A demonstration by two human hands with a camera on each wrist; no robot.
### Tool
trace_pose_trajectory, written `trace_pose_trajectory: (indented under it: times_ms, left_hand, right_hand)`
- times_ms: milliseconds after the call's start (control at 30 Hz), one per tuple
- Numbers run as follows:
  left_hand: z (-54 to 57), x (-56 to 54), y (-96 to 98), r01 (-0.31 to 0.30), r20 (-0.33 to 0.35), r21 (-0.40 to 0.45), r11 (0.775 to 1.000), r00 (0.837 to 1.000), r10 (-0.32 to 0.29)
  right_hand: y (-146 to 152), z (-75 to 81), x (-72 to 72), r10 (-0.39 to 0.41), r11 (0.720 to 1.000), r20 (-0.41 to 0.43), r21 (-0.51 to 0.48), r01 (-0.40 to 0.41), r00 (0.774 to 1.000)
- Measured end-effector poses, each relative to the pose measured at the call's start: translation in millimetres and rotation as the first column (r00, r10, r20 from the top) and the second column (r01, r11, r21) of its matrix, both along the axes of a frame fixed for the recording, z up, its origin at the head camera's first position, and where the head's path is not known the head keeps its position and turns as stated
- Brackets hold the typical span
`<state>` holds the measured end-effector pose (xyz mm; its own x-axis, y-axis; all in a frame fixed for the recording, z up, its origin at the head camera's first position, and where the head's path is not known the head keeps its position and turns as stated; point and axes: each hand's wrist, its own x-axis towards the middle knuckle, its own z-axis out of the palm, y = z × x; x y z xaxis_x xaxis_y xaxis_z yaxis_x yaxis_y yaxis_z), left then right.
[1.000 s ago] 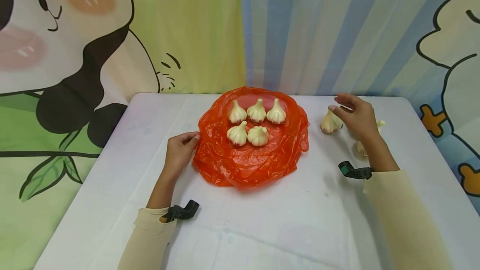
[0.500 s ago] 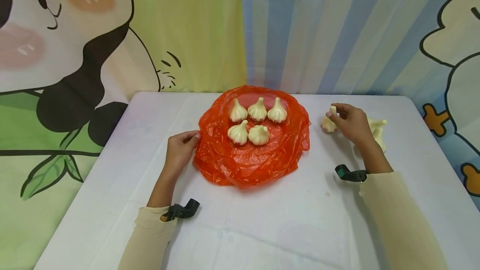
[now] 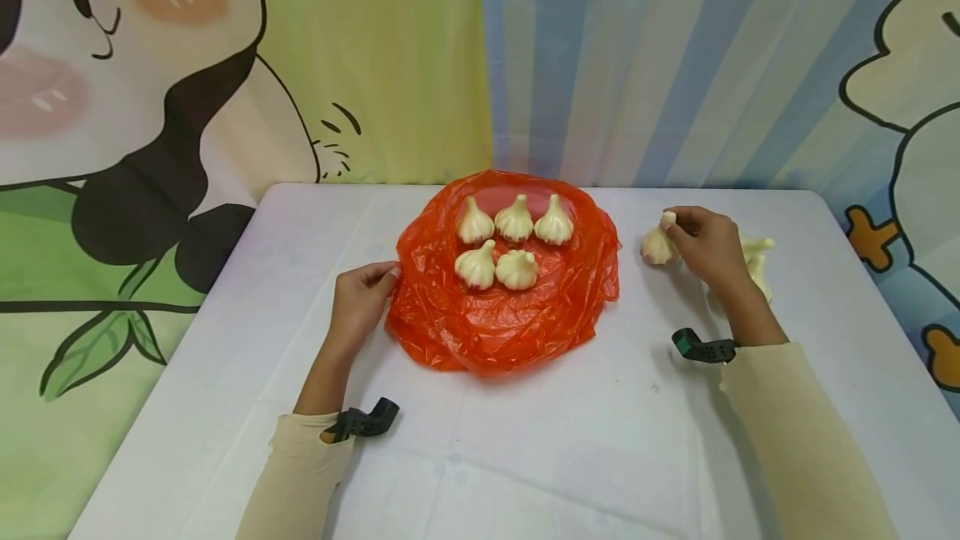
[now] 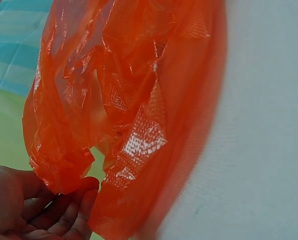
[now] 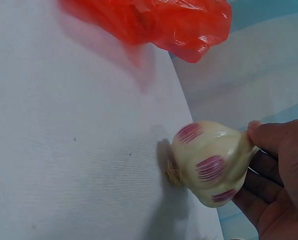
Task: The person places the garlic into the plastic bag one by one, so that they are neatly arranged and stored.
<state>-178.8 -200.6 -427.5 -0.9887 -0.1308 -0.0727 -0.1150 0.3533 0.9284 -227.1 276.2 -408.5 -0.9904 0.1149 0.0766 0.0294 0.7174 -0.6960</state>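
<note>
My left hand (image 3: 358, 302) pinches the left edge of a crumpled red plastic bag (image 3: 495, 332), thumb against fingers; the left wrist view shows its rim (image 4: 64, 170) at the fingertips. Several garlic bulbs (image 3: 514, 222) lie in two rows on the bag, stems up. To the bag's right, my right hand (image 3: 708, 247) pinches the stem of another garlic bulb (image 3: 656, 248). In the right wrist view that bulb (image 5: 211, 165) has purple streaks and a tuft of roots facing the table; whether it touches the surface I cannot tell.
More pale garlic (image 3: 757, 261) sits right of my right hand, partly hidden by it. A white cloth covers the table (image 3: 525, 457). A printed curtain (image 3: 405, 65) hangs behind the table's back edge.
My right hand has come down onto the garlic bulb's stem and now pinches it. The left hand stays at the bag's edge, and the bulbs on the bag have not moved.
</note>
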Motion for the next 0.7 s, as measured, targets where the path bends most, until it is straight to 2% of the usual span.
trace_pose_trajectory:
  times_ms: [333, 700]
  left_hand:
    - [-1.2, 0.1, 0.1, -0.002, 0.006, 0.001, 1.000, 1.000, 0.002]
    - [-1.0, 0.0, -0.1, 0.009, 0.004, 0.004, 1.000, 1.000, -0.009]
  right_hand:
    - [0, 15.0, 0.7, 0.017, 0.999, -0.091, -0.026, -0.020, 0.996]
    - [-16, 45.9, 2.9, 0.024, 0.997, -0.173, -0.069, -0.036, 0.985]
